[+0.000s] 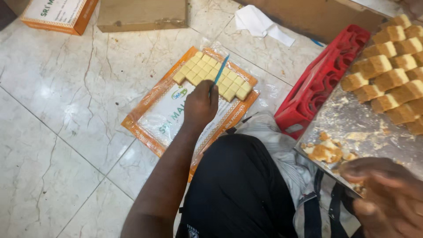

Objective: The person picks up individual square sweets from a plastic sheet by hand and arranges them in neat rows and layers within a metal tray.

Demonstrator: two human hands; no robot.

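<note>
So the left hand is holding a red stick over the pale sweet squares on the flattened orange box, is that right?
Not quite. The head view shows the left hand holding a blue stick, not a red one. It does lie over the pale sweet squares set in rows on the flattened orange box.

Pale marble floor [66, 128] fills the view, glossy, veined with thin cracks and crossed by dark grout lines. Brown cardboard [141, 15] lies along its far edge, and a crumpled white sheet [260, 24], perhaps paper, sits nearby. Light is soft, even.
</note>
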